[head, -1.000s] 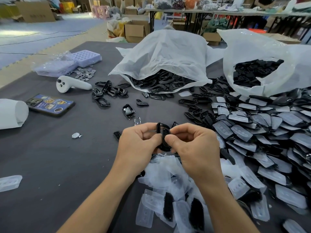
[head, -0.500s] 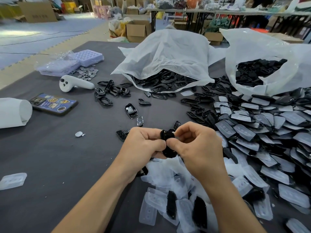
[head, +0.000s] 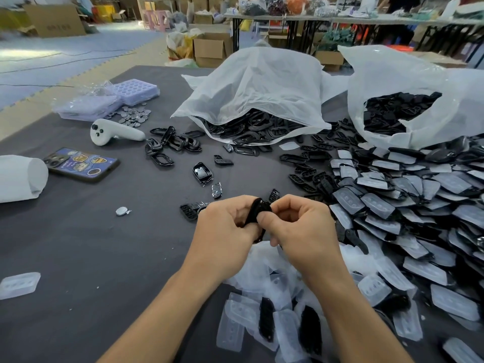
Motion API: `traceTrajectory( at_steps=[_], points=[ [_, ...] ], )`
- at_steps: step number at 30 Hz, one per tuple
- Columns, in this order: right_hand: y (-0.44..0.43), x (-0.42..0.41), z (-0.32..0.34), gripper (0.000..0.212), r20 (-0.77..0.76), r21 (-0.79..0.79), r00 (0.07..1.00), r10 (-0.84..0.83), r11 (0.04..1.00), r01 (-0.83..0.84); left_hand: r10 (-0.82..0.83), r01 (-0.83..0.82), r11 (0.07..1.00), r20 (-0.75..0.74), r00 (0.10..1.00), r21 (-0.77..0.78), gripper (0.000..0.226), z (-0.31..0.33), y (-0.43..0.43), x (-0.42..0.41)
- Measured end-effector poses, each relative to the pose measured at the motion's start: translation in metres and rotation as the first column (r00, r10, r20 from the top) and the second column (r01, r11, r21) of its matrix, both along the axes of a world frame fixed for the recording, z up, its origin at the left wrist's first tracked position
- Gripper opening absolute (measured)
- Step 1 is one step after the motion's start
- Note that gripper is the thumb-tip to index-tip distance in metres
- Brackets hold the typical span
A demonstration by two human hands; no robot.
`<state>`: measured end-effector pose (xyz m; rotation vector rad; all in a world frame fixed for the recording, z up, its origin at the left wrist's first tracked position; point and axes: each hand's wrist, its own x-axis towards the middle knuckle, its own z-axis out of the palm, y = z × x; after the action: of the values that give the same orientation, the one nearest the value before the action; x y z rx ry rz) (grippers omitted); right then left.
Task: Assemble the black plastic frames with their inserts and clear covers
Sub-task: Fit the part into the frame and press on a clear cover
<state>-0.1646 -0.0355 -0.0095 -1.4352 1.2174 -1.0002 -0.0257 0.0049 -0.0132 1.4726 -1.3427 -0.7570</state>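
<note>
Both hands meet over the middle of the dark table. My left hand [head: 227, 224] and my right hand [head: 298, 224] each pinch the same black plastic frame [head: 258, 209], which stands nearly on edge between their thumbs and fingers; most of it is hidden by the fingers. Loose black frames [head: 172, 142] lie to the far left. Clear covers [head: 262, 310] are heaped just below my hands. A large pile of assembled pieces [head: 392, 195] fills the right side. Small black inserts [head: 188, 212] lie beside my left hand.
Two white plastic bags [head: 256, 82] [head: 408, 82] of black parts sit at the back. A white controller [head: 112, 132], a phone [head: 81, 163], a white roll [head: 21, 176], purple trays [head: 133, 89] and coin cells [head: 133, 115] lie on the left. One clear cover [head: 19, 284] lies near the left edge.
Both hands have kept hold of the black frame and turned it slightly between the fingers; the view has shifted a little.
</note>
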Motion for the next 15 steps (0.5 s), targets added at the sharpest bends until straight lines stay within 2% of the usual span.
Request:
traceTrajectory(
  at_steps=[2, 4, 6, 8, 10, 13, 15],
  points=[
    [0.002, 0.001, 0.002, 0.017, -0.06, -0.055, 0.998, 0.014, 0.998, -0.017, 0.081, -0.081, 0.996, -0.012, 0.997, 0.031, 0.046, -0.001, -0.002, 0.004],
    [0.004, -0.001, 0.004, 0.019, -0.244, -0.178, 0.969, -0.03, 0.984, -0.015, 0.183, -0.182, 0.981, -0.016, 0.983, 0.064, 0.047, -0.002, -0.005, 0.009],
    [0.006, -0.005, 0.005, 0.015, -0.487, -0.205, 0.873, 0.015, 0.97, -0.131, 0.262, -0.256, 0.96, -0.048, 0.964, 0.111, 0.046, -0.003, -0.007, 0.015],
    [0.01, -0.007, 0.006, 0.015, -0.661, -0.084, 0.736, 0.145, 0.961, -0.264, 0.315, -0.304, 0.941, -0.057, 0.947, 0.151, 0.046, -0.005, -0.009, 0.018],
    [0.011, -0.007, 0.006, 0.015, -0.701, -0.018, 0.683, 0.204, 0.953, -0.303, 0.333, -0.323, 0.933, -0.041, 0.942, 0.159, 0.046, -0.005, -0.01, 0.016],
    [0.011, -0.004, 0.007, 0.007, -0.651, -0.061, 0.737, 0.183, 0.955, -0.291, 0.306, -0.292, 0.945, -0.08, 0.949, 0.15, 0.048, -0.005, -0.008, 0.01],
    [0.009, -0.004, 0.005, 0.01, -0.599, -0.081, 0.785, 0.16, 0.963, -0.258, 0.267, -0.253, 0.956, -0.084, 0.96, 0.149, 0.052, -0.006, -0.009, 0.008]
  ],
)
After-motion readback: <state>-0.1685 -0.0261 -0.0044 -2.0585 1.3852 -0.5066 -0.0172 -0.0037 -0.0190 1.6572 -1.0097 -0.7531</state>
